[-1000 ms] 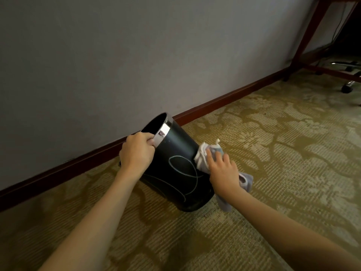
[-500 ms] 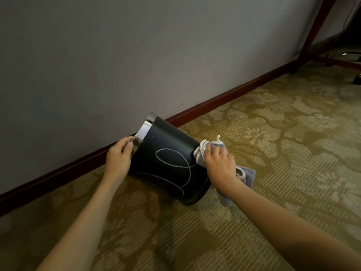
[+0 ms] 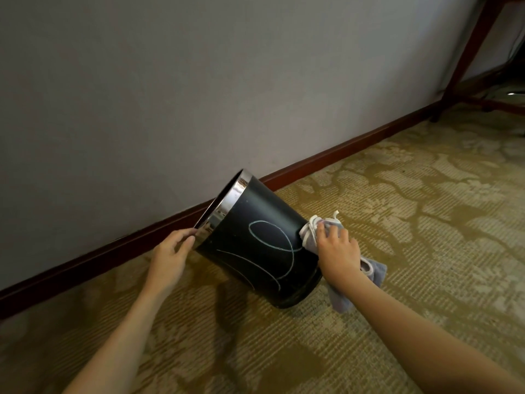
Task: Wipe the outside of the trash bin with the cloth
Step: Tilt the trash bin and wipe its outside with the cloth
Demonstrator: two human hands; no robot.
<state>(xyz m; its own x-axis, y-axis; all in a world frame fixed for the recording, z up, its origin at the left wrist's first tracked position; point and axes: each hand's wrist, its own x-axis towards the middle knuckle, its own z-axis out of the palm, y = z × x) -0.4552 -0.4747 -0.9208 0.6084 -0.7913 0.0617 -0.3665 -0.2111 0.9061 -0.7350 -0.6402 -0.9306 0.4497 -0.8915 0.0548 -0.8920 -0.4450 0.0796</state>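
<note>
A: Where's the trash bin [image 3: 255, 243]?
B: Tilted on the carpet [image 3: 397, 223] near the wall; left hand [image 3: 170, 255] spread loosely, fingertips at its rim; right hand [image 3: 339, 253] presses the bunched cloth [image 3: 311, 233] against its side.

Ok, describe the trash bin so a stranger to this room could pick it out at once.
Follow the dark red baseboard along the grey wall to the patterned carpet. There the trash bin leans tilted, between a left hand and a right hand pressing a cloth. It is black, with a shiny metal rim and pale looping lines.
</note>
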